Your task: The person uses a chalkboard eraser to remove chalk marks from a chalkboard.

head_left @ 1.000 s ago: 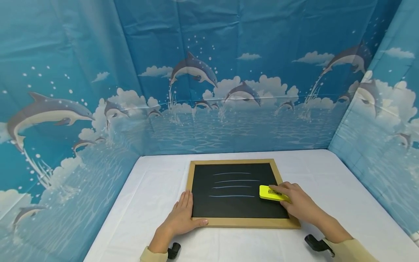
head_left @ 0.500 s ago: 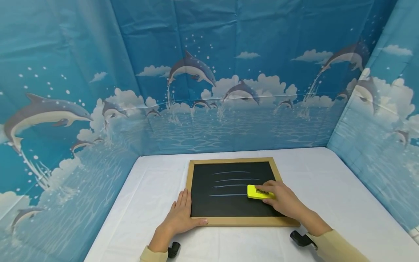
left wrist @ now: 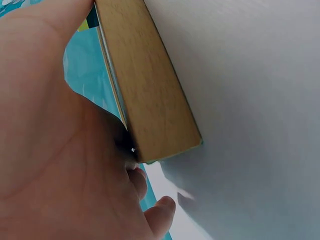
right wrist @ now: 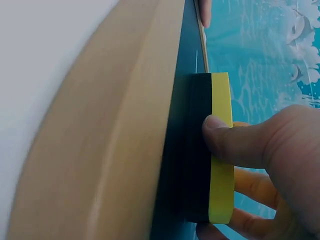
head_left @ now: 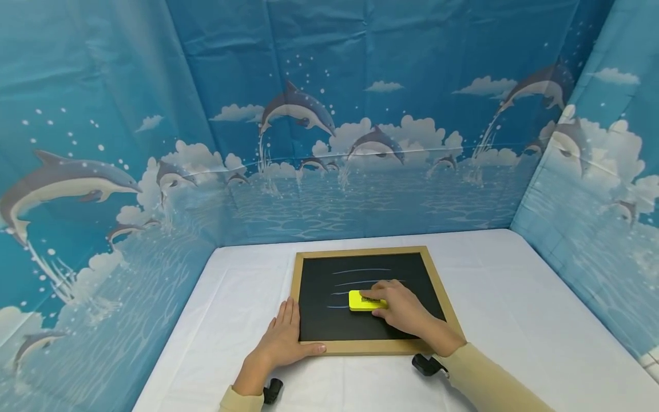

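A small blackboard (head_left: pixel 329 326) in a wooden frame lies on the white table, with several pale blue chalk lines across it. My right hand (head_left: pixel 404 309) grips a yellow eraser (head_left: pixel 362 301) by its sides; in the right wrist view the eraser's black felt (right wrist: pixel 201 150) faces the board and the thumb presses its edge. The eraser sits over the lower lines and hides part of them. At the board's lower left corner my left hand (head_left: pixel 278 340) rests on the wooden frame (left wrist: pixel 150 85), fingers straight along the left side and thumb on the bottom edge.
White cloth covers the table (head_left: pixel 509 297). A blue curtain (head_left: pixel 329 194) printed with dolphins stands behind and at both sides. Black wrist-worn devices show below each hand, the right one (head_left: pixel 427 364) close to the board's bottom edge.
My right hand has slid the eraser left across the board, from near its right side to the middle. The lowest chalk line now shows only left of the eraser. The left hand stays put.
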Action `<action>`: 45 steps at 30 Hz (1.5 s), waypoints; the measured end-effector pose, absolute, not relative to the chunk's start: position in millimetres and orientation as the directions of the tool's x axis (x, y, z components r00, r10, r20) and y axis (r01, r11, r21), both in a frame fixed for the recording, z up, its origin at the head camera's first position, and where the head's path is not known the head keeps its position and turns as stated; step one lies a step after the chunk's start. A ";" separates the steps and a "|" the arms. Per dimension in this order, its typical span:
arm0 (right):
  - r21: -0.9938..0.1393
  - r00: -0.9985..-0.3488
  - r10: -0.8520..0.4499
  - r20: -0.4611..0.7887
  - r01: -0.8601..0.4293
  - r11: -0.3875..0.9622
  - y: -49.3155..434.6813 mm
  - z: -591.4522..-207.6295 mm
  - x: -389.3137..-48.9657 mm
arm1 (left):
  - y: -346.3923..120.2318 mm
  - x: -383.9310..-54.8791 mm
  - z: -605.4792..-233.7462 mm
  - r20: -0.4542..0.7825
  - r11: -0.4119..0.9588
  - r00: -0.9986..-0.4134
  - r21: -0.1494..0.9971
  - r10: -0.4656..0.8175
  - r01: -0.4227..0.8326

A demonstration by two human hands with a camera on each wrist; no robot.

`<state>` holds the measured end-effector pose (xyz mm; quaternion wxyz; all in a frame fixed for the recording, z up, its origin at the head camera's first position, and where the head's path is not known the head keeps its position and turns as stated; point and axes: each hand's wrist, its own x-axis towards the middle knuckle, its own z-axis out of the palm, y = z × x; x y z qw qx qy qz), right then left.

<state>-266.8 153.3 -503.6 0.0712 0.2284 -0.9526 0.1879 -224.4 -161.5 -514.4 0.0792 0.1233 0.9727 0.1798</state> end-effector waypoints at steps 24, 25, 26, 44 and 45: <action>-0.313 -0.910 -0.394 0.132 -0.415 0.854 228.2 -493.2 -259.1 | -162.3 -223.5 -515.4 -0.103 0.900 -0.950 0.364 0.294 0.239; -0.300 -0.904 -0.404 0.139 -0.428 0.853 222.5 -493.2 -260.5 | -162.7 -223.7 -515.1 -0.100 0.902 -0.951 0.360 0.292 0.239; -0.292 -0.901 -0.411 0.143 -0.435 0.852 215.5 -492.8 -261.6 | -163.0 -224.1 -514.9 -0.099 0.904 -0.952 0.354 0.290 0.238; -0.251 -0.796 -0.589 0.136 -0.603 0.757 84.8 -489.1 -283.3 | -161.5 -225.0 -511.1 -0.133 0.913 -0.952 0.346 0.275 0.215; -0.255 -0.795 -0.589 0.143 -0.605 0.755 83.5 -489.6 -283.4 | -161.6 -225.1 -510.8 -0.132 0.913 -0.953 0.348 0.274 0.215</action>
